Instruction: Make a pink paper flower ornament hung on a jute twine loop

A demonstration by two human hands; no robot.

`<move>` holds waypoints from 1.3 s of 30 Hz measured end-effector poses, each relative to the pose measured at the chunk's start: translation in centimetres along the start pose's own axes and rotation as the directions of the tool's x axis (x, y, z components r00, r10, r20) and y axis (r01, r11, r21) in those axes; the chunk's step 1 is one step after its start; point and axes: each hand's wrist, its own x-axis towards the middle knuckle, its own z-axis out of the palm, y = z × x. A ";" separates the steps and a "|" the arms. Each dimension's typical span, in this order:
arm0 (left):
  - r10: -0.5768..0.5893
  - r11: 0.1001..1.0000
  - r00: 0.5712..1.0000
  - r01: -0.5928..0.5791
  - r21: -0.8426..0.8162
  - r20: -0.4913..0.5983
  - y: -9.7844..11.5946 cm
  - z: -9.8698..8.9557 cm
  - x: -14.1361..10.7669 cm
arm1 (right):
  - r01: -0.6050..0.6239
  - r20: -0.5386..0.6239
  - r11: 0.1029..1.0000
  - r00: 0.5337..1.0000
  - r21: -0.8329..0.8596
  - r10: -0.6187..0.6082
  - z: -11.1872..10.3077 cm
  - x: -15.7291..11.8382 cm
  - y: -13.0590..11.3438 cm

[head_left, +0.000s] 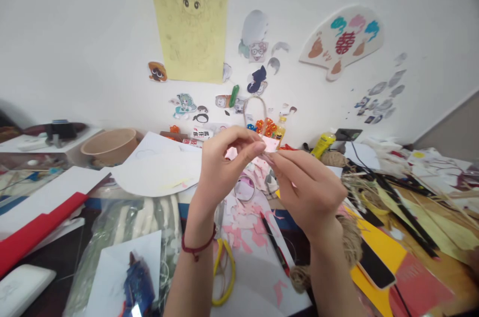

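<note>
Both hands are raised in the middle of the head view, their fingertips nearly meeting. My left hand wears a dark red cord bracelet, and its thumb and index finger pinch together. The fingers of my right hand are pressed together beside them. A thin pale strand loops up above the fingertips; which hand holds it is hard to tell. What lies between the fingers is too small to make out. Below the hands are a round ring and pink paper scraps on a white sheet.
Yellow-handled scissors lie below my left hand. A phone and twine balls are at the right. Left are a red strip, a brown bowl and a plastic bag. Two yellow bottles stand near the wall.
</note>
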 end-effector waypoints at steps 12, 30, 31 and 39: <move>-0.058 0.996 0.996 0.053 0.073 0.072 0.3 0.9 -0.3 | 0.038 -0.051 0.980 0.998 -0.197 -0.049 0.1 -0.6 0.2; 0.049 0.957 0.993 -0.079 0.278 0.112 0.5 0.6 -0.5 | -0.416 0.136 0.867 0.909 0.276 0.393 -1.5 0.4 2.0; 0.046 0.956 0.991 -0.079 0.282 0.123 0.5 0.6 -0.5 | -0.401 0.126 0.879 0.916 0.259 0.380 -1.5 0.5 2.0; 0.020 0.965 0.985 -0.063 0.256 0.169 0.7 0.8 -0.3 | -0.349 0.078 0.882 0.936 0.316 0.343 -1.6 0.5 1.4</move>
